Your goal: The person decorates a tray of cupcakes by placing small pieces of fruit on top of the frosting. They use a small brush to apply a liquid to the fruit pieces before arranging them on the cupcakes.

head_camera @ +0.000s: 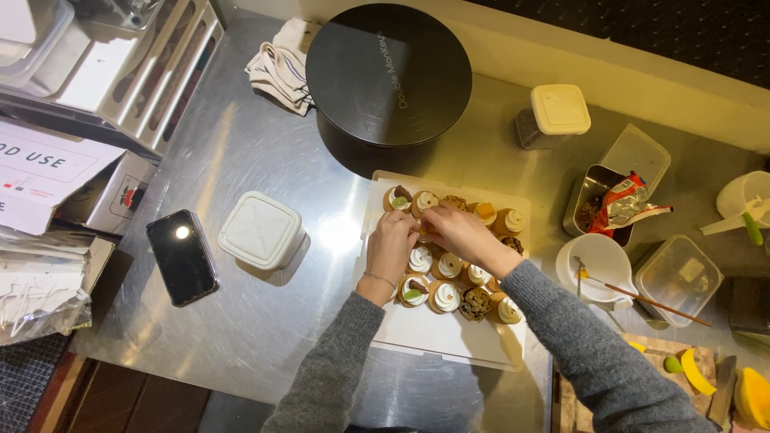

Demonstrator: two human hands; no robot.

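A white rectangular tray (437, 337) on the steel counter carries several small cupcakes with white cream and toppings (446, 297). My left hand (391, 244) and my right hand (454, 228) meet over the middle of the tray, fingertips pinched together on a small cupcake or topping (423, 232) that they mostly hide. Both arms wear grey sleeves, and a thin bracelet sits on my left wrist.
A black round turntable (388, 74) stands behind the tray, beside a striped cloth (279, 66). A white square container (261, 229) and a phone (183, 256) lie left. Right: a lidded jar (553, 115), metal tin with wrapper (613, 204), white cup (601, 265), plastic tubs (678, 278), cutting board (674, 365).
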